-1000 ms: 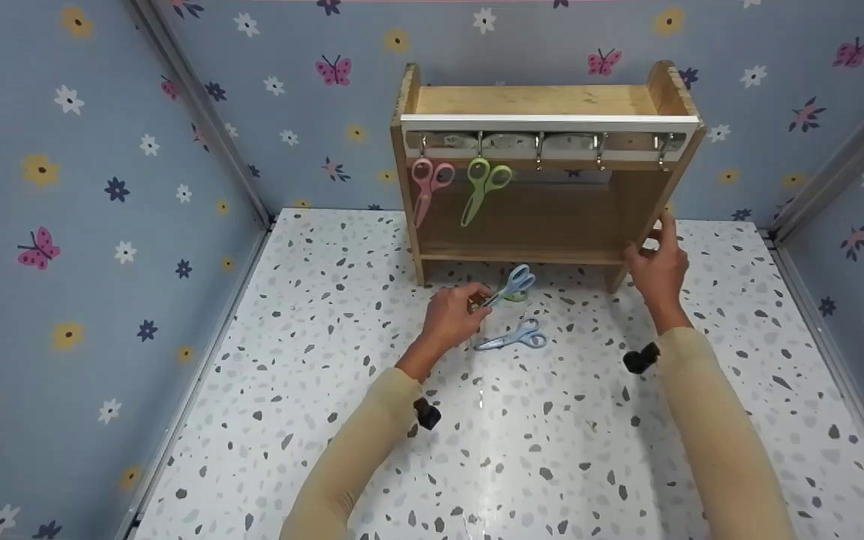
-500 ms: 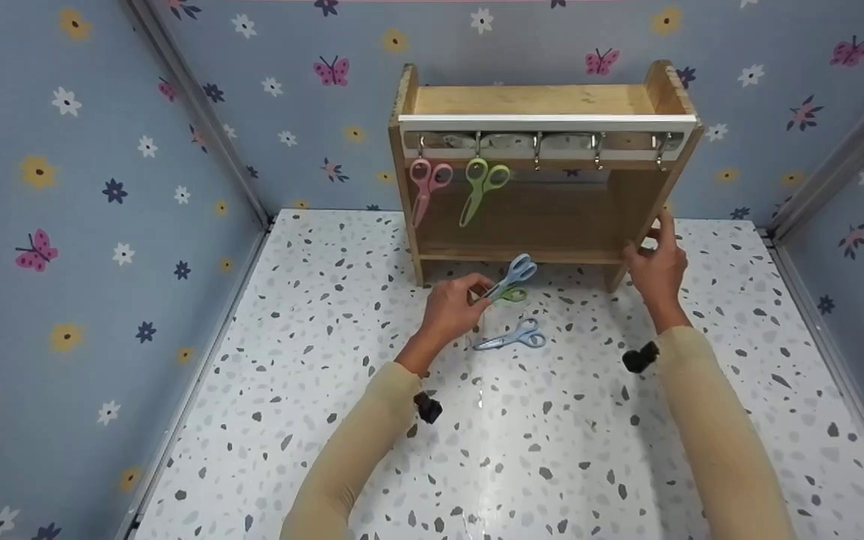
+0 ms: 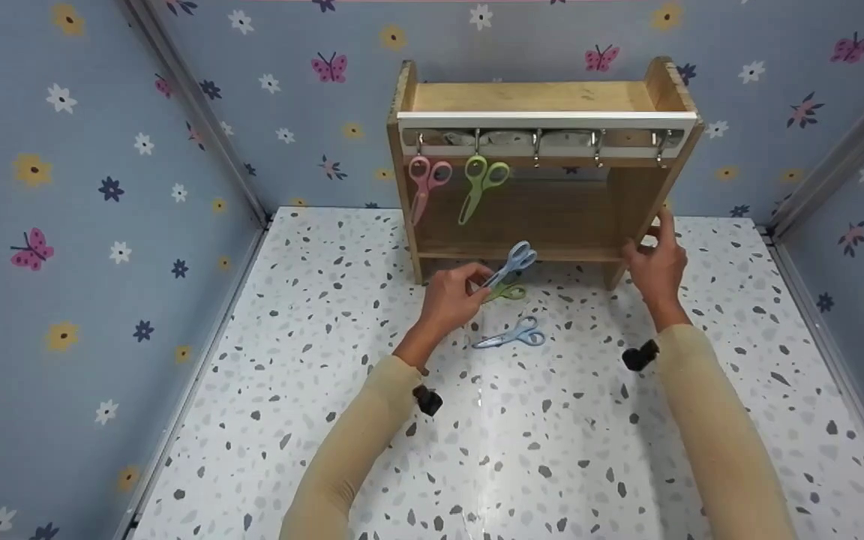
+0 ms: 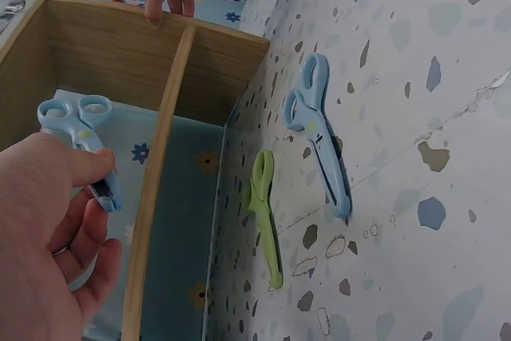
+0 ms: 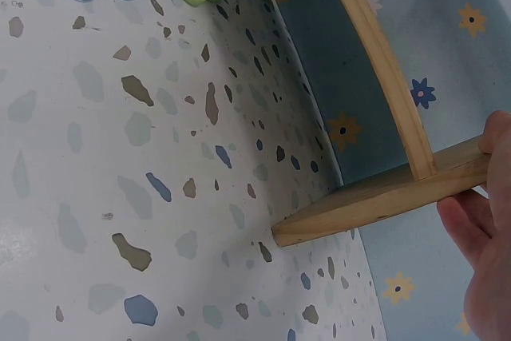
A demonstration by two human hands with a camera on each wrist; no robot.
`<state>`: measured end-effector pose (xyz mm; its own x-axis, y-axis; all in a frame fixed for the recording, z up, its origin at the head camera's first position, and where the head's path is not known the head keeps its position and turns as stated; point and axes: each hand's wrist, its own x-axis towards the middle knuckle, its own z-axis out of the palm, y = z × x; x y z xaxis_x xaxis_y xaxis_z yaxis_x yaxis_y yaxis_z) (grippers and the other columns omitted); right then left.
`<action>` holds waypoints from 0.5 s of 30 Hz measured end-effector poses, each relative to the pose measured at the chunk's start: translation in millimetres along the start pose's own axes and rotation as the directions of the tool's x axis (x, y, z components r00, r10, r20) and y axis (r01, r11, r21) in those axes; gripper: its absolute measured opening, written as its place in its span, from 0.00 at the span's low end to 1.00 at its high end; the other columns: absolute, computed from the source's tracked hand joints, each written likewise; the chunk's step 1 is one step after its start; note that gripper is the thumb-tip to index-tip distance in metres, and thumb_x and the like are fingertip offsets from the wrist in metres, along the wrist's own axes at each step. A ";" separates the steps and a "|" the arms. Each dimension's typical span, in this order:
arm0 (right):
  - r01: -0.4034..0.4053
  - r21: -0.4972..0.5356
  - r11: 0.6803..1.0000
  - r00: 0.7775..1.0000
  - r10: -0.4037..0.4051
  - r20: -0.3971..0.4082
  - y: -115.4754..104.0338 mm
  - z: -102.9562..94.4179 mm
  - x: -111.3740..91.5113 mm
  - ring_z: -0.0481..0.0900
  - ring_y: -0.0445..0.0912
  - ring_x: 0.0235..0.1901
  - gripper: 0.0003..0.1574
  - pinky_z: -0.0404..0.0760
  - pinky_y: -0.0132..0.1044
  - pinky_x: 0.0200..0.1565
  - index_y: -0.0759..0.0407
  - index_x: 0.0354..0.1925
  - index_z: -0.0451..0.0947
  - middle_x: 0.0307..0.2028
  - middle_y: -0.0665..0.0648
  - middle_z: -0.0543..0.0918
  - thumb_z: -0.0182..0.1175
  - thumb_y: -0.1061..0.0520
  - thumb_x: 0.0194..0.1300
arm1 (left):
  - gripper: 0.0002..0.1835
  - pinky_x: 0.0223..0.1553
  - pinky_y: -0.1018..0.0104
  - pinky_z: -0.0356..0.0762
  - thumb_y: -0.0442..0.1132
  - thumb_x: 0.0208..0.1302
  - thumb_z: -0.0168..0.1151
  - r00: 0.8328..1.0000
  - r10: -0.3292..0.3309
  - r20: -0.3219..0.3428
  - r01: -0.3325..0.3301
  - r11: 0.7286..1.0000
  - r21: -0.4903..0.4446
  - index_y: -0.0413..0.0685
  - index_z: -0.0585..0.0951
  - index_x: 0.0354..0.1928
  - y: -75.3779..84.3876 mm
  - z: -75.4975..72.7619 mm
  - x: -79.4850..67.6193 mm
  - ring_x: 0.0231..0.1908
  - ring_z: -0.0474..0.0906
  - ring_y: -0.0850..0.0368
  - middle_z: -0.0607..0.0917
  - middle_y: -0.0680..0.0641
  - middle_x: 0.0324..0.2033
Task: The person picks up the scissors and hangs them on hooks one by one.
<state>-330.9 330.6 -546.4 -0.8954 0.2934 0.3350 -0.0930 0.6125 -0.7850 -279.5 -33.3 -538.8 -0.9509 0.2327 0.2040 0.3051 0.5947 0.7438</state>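
The left grip [image 3: 453,295] is narrow, pinching a pair of blue scissors [image 3: 514,262] between thumb and fingers by the blade part. The handles stick out past the fingertips, tilted up and to the right, and the pair is held off the desk [image 3: 552,457], in front of the lower part of a wooden shelf [image 3: 533,96].

Just below the held pair, and partly behind it in the head view, green scissors [image 4: 266,213] lie on the desk. Nearer the person, a second blue pair [image 3: 514,334] lies flat beside them, handles to the right; neither is touched by the left grip.

The right grip [image 3: 658,266] holds the shelf's right side panel near its foot, with fingers on both faces of the board.

Above, pink scissors [image 3: 423,196] and another green pair [image 3: 475,199] hang by their handles from the two leftmost hooks of a row of five.
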 end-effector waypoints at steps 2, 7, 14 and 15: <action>0.007 0.002 1.000 1.000 -0.007 -0.009 0.0 0.3 -0.1 0.93 0.69 0.58 0.47 0.90 0.67 0.58 0.44 0.88 0.60 0.68 0.72 0.87 0.62 0.61 0.79 | 0.10 0.40 0.65 0.75 0.39 0.78 0.73 1.000 0.010 -0.009 -0.010 1.000 0.000 0.52 0.92 0.56 0.4 -1.2 1.5 0.35 0.80 0.56 0.95 0.47 0.43; -0.007 0.005 1.000 1.000 0.007 -0.007 -0.6 0.8 0.3 0.92 0.70 0.60 0.47 0.90 0.66 0.60 0.43 0.88 0.59 0.69 0.73 0.86 0.62 0.61 0.79 | 0.09 0.41 0.65 0.76 0.39 0.78 0.73 1.000 0.009 -0.011 -0.009 1.000 -0.001 0.52 0.92 0.55 2.5 -3.4 4.1 0.36 0.81 0.56 0.95 0.48 0.42; -0.019 0.022 1.000 1.000 0.018 0.010 -1.7 1.2 0.3 0.92 0.69 0.61 0.48 0.90 0.65 0.61 0.39 0.88 0.59 0.71 0.72 0.85 0.63 0.61 0.79 | 0.10 0.42 0.64 0.77 0.39 0.77 0.74 1.000 0.000 -0.016 0.000 1.000 -0.026 0.51 0.92 0.56 6.1 -5.7 7.1 0.38 0.82 0.55 0.95 0.47 0.43; -0.020 0.026 0.999 1.000 0.019 0.010 -1.8 1.0 0.4 0.92 0.69 0.62 0.48 0.90 0.65 0.61 0.39 0.88 0.59 0.71 0.71 0.85 0.63 0.61 0.79 | 0.10 0.43 0.64 0.78 0.39 0.77 0.74 1.000 0.002 -0.017 -0.002 1.000 -0.027 0.51 0.92 0.56 6.7 -6.2 7.8 0.38 0.82 0.55 0.95 0.47 0.43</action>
<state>-331.5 328.9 -545.4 -0.9012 0.2981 0.3147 -0.0867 0.5874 -0.8047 -285.2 -32.3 -528.3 -0.9512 0.2206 0.2158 0.3054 0.5730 0.7605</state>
